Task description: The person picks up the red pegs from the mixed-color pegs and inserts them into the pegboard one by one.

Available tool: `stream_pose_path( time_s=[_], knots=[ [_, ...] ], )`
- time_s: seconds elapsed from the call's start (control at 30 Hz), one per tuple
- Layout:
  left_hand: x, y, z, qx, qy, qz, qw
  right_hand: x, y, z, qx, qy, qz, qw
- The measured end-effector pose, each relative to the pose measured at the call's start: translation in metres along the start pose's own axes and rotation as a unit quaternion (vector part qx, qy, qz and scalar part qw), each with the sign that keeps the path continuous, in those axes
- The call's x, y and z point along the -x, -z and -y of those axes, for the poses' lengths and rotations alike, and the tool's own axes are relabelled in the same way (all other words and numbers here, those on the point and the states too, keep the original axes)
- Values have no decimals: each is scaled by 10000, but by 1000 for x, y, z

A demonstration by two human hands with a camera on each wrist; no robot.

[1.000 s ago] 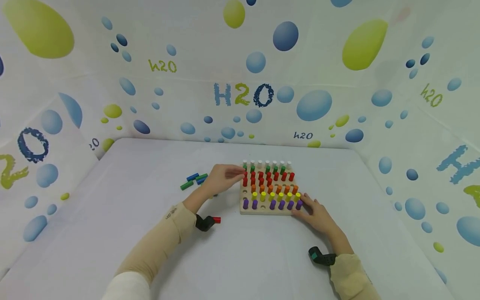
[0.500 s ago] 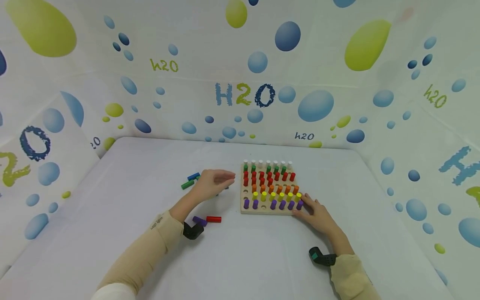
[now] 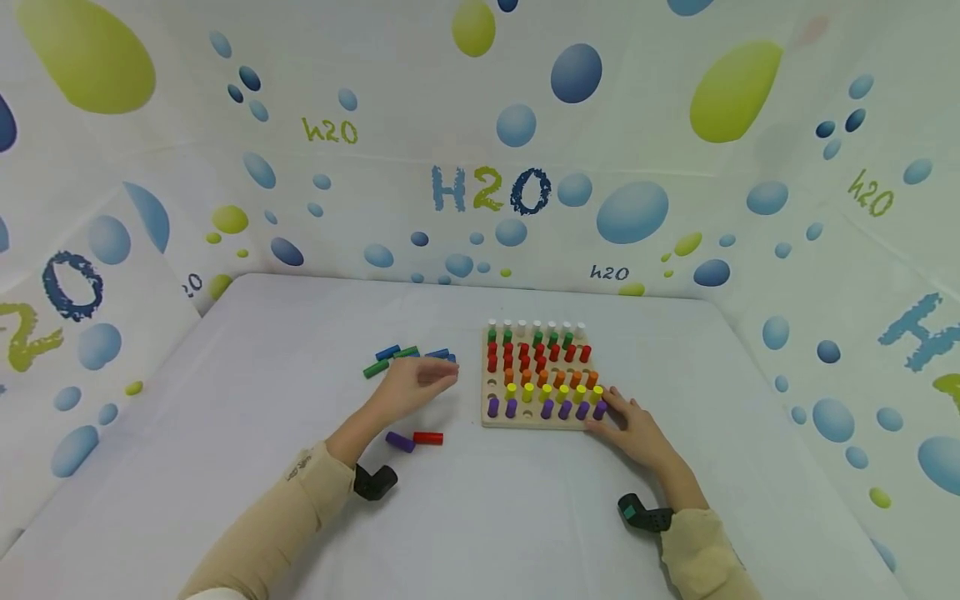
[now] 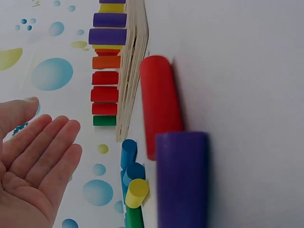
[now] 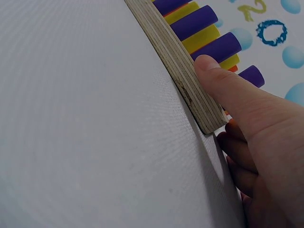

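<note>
A wooden pegboard [image 3: 532, 422] stands on the white table with rows of white, green, red, orange, yellow and purple pegs upright in its holes; a few holes are bare. My right hand [image 3: 636, 431] holds its near right corner; the right wrist view shows the thumb on the plywood edge [image 5: 183, 78] and the fingers at the side. Left of the board, my left hand [image 3: 405, 392] hovers beside the loose pegs, its palm [image 4: 33, 175] bare and fingers extended in the left wrist view. A purple peg [image 3: 400, 442] and a red peg [image 3: 428, 438] lie nearer than that hand.
Loose green pegs [image 3: 376, 368] and blue pegs [image 3: 387, 352] lie behind the left hand, partly hidden by it. A yellow peg [image 4: 137, 193] shows among them in the left wrist view. White patterned cloth walls [image 3: 360, 208] surround the table.
My left hand has drawn back from the board's left side towards the loose pegs, moving left and nearer. The purple peg has come into sight. My right hand has stayed at the corner.
</note>
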State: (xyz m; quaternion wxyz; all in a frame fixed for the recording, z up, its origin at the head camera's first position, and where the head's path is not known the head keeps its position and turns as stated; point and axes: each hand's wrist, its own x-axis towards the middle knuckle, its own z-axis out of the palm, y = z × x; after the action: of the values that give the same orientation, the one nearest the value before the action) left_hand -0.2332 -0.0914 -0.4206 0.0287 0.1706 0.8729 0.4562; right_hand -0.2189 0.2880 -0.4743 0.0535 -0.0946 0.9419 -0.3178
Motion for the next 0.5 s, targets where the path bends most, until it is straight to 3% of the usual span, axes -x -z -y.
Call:
stream_pose_path(
  time_s=[0.27,0.5],
  knots=[
    [11,-6,4,-88,52,-76,9999,0,0,0,31,20,-9,10000],
    [20,-11,7,-297,18,126,9995,1,1,2,24,-22,7,10000]
  ],
)
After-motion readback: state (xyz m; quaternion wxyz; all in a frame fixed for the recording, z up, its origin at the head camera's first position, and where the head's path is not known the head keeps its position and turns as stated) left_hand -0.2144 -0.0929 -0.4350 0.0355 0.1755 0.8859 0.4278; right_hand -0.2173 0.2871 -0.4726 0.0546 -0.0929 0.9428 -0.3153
